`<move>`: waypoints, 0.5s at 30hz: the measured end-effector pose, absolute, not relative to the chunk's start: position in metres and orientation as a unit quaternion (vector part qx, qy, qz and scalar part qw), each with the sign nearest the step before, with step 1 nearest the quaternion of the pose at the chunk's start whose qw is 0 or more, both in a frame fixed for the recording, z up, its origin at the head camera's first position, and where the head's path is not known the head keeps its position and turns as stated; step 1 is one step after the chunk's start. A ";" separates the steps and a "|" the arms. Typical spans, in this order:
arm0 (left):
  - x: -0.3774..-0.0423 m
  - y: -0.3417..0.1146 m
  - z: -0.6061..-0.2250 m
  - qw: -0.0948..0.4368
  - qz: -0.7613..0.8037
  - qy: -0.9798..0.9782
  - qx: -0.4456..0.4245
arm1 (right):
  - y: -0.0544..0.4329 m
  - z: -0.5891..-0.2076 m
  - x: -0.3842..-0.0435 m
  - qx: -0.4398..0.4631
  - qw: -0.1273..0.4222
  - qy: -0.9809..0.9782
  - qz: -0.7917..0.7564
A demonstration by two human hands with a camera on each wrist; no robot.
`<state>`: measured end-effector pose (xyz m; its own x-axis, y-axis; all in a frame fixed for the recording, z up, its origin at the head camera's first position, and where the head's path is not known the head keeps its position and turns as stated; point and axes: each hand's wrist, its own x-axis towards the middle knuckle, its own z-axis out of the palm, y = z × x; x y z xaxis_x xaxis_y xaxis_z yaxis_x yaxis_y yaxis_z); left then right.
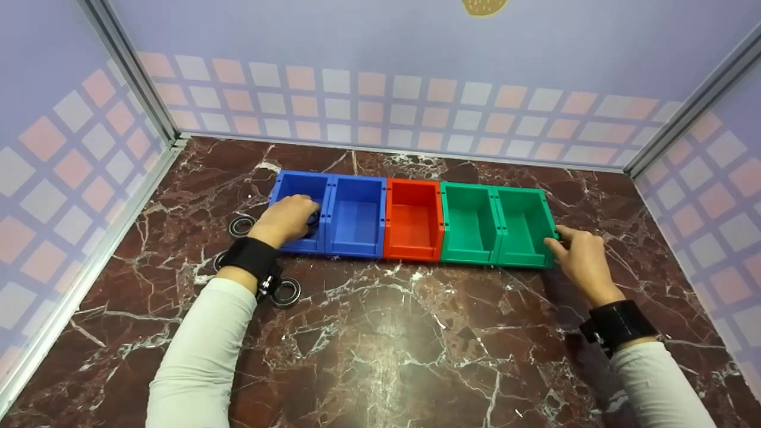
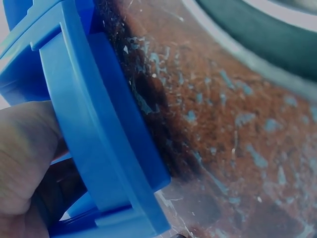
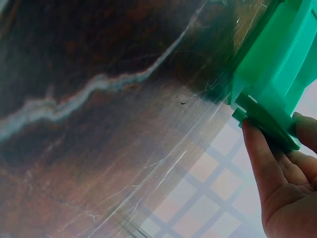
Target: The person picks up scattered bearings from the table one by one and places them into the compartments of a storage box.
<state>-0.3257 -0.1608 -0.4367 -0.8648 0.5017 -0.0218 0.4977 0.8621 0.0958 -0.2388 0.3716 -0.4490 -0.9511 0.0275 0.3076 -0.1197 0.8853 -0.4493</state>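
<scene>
My left hand [image 1: 288, 217] reaches down into the leftmost blue bin [image 1: 304, 182], its fingers bent around a dark ring-shaped bearing [image 1: 313, 220] that shows beside them. In the left wrist view the thumb and fingers [image 2: 22, 158] are behind the front wall of the blue bin [image 2: 86, 129], which hides the fingertips. At the other end of the row, my right hand [image 1: 581, 258] pinches the outer side wall of the rightmost green bin [image 1: 523, 223]. The right wrist view shows thumb and fingers on either side of that green bin's edge [image 3: 270, 121].
Between the end bins stand a second blue bin [image 1: 357, 220], a red bin [image 1: 414, 220] and another green bin [image 1: 469, 223], joined in a row. Loose bearings [image 1: 286, 292] lie on the marbled table [image 1: 380, 333] around my left wrist. Patterned panels [image 1: 380, 107] enclose the back and sides.
</scene>
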 end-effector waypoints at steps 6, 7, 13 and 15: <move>-0.323 -0.161 -0.435 0.025 0.043 0.965 0.258 | 0.370 -0.449 -0.239 0.027 0.157 -0.958 0.237; -0.323 -0.162 -0.434 0.025 0.043 0.965 0.258 | 0.370 -0.449 -0.239 0.028 0.157 -0.958 0.237; -0.317 -0.165 -0.429 0.010 0.051 0.960 0.276 | 0.371 -0.449 -0.239 0.028 0.160 -0.959 0.233; -0.314 -0.166 -0.426 0.003 0.056 0.957 0.283 | 0.371 -0.449 -0.239 0.028 0.161 -0.959 0.231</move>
